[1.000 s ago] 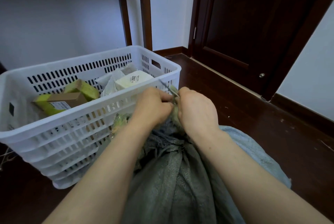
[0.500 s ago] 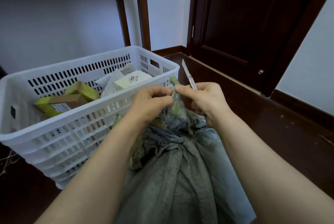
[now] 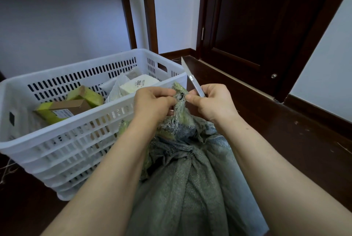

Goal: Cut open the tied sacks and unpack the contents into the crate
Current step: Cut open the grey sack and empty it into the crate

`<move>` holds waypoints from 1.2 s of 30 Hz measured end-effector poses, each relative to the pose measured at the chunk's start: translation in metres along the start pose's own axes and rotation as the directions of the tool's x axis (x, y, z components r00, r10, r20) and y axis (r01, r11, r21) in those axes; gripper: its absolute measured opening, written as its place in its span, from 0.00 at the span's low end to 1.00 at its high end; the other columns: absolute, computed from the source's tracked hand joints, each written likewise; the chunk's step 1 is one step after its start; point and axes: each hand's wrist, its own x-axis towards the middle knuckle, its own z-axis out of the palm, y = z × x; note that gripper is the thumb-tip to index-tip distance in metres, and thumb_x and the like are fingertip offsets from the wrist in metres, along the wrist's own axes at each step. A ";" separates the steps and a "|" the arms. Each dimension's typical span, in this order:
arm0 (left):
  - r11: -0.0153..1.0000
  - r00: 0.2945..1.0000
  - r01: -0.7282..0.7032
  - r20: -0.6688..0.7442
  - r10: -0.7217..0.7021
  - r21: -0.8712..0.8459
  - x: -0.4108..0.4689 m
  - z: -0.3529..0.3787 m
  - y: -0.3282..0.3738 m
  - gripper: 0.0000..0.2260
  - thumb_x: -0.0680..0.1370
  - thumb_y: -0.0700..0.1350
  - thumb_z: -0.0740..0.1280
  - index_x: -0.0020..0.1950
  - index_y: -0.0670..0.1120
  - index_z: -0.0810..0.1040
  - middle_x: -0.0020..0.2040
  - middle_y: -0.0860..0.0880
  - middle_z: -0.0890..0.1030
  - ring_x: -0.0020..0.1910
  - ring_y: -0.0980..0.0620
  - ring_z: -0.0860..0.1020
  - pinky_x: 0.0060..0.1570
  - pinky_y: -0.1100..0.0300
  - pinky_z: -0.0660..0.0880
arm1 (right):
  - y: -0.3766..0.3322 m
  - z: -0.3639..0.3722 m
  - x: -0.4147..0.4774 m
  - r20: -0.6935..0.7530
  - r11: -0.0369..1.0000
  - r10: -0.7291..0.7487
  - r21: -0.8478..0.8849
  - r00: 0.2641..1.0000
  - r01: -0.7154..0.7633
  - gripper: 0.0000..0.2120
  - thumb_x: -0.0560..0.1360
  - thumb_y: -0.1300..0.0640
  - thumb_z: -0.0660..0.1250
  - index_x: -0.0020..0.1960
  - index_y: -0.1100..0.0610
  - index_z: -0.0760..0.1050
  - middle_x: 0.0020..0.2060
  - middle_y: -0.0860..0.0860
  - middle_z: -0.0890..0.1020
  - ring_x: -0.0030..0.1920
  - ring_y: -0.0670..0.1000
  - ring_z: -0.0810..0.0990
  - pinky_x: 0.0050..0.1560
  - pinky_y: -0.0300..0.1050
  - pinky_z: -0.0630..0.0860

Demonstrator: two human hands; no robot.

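On my feed from the head camera, the left hand pinches the bunched neck of a grey-green woven sack, its fingers curled round the twist of fabric and greenish tape. The right hand meets it from the other side, thumb and forefinger tip against the same neck. Its curled fingers clamp a slim knife, whose bare blade points up and away from the person, clear of the fabric. I cannot tell whether the tie is cut through.

The neck stands upright between the two hands, just in front of the near right corner of the white slotted crate. The sack's body sits between the forearms on the dark wooden floor, close against the crate's front wall.

Inside the crate lie a white box marked 2002, a brown cardboard carton banded in yellow-green tape, a second yellow-green parcel leaning behind it, and pale plastic packets. Two dark wooden legs rise behind the crate against a white wall, and a dark door fills the right.
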 end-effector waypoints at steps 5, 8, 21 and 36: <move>0.990 0.996 0.036 -0.081 -0.047 -0.136 -0.001 0.009 -0.001 0.09 0.70 0.30 0.67 0.37 0.43 0.80 0.29 0.47 0.77 0.22 0.57 0.72 0.23 0.67 0.70 | 0.003 0.004 -0.001 -0.017 0.978 0.133 0.162 0.991 -0.128 0.08 0.72 0.62 0.70 0.35 0.56 0.76 0.26 0.52 0.72 0.21 0.46 0.65 0.24 0.38 0.61; 0.992 0.999 0.030 0.015 -0.028 -0.126 -0.003 0.010 -0.003 0.09 0.70 0.34 0.68 0.36 0.47 0.81 0.26 0.54 0.78 0.24 0.60 0.73 0.24 0.69 0.70 | 0.002 0.002 -0.004 0.039 0.942 0.165 0.288 0.986 -0.169 0.07 0.72 0.64 0.69 0.36 0.58 0.75 0.20 0.50 0.67 0.16 0.44 0.59 0.20 0.33 0.55; 0.995 0.985 -0.072 0.163 0.061 0.066 -0.004 0.007 -0.007 0.15 0.70 0.38 0.74 0.57 0.39 0.81 0.49 0.43 0.83 0.49 0.46 0.81 0.53 0.54 0.78 | 0.000 -0.007 -0.012 0.100 0.951 -0.070 0.307 0.993 0.036 0.06 0.72 0.63 0.71 0.37 0.60 0.78 0.15 0.42 0.72 0.16 0.39 0.69 0.19 0.26 0.62; 0.970 0.980 -0.150 0.162 0.119 0.193 0.002 0.002 -0.012 0.05 0.75 0.41 0.67 0.45 0.50 0.82 0.27 0.56 0.77 0.25 0.61 0.71 0.28 0.65 0.69 | 0.016 -0.003 -0.008 0.185 0.888 0.057 0.439 0.981 -0.135 0.07 0.76 0.61 0.66 0.39 0.61 0.76 0.15 0.47 0.66 0.15 0.42 0.57 0.18 0.31 0.54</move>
